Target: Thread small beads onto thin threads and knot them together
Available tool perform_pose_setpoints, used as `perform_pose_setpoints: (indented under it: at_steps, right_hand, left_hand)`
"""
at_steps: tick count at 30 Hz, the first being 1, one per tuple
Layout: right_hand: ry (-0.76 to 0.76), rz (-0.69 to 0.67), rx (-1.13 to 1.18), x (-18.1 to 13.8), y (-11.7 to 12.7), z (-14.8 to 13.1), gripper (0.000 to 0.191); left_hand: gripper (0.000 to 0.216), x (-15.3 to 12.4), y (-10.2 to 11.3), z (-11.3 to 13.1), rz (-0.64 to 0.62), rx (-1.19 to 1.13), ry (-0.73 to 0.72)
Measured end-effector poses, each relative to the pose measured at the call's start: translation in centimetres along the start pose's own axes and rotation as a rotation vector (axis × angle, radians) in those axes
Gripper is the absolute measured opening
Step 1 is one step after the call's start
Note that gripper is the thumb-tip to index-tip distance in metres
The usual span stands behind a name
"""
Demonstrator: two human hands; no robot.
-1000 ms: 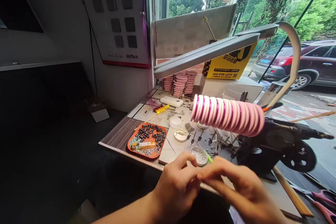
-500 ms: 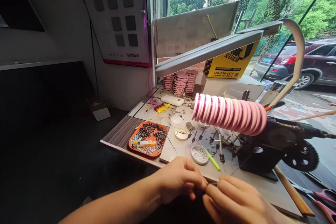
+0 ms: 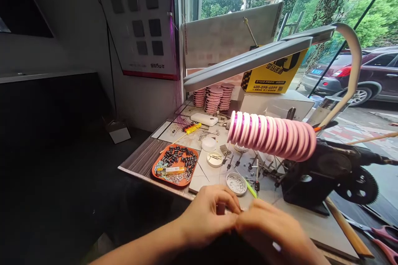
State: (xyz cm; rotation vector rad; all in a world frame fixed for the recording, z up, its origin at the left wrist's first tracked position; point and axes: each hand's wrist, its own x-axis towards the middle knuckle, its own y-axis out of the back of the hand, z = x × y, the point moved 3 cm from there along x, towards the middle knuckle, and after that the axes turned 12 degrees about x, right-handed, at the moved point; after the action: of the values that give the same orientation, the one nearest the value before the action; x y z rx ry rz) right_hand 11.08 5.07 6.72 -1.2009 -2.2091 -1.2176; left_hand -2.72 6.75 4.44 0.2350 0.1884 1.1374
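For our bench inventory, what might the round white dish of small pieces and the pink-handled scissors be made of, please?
Round white dish: perhaps smooth plastic, from its thin rim; ceramic possible. Pink-handled scissors: likely metal blades, given their grey sheen; handles probably plastic, evenly pink.

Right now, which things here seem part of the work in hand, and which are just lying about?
Likely in use, being closest to the work:
left hand and right hand, close together; anything pinched is unclear
dish of small pale bits
green stick

Probably just lying about:
scissors
yellow box
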Motion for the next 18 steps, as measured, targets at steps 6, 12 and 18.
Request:
perform_pose_setpoints:
  at_steps: [6, 12, 18]
  right_hand:
    - [-0.603, 0.153, 0.564, 2.3, 0.7, 1.9, 0.022]
    - [-0.569, 0.038, 0.439, 1.9, 0.7, 2.0, 0.02]
    - [0.22, -0.01, -0.236, 0.1, 0.4, -0.7, 0.022]
  left_hand:
    - [0.024, -2.3, -0.6, 1.0, 0.484, 0.944, -0.694]
    - [0.027, -1.9, -0.8, 1.8, 0.163, 0.994, -0.722]
    - [0.003, 0.6, -0.6, -0.3, -0.126, -0.297, 0.374]
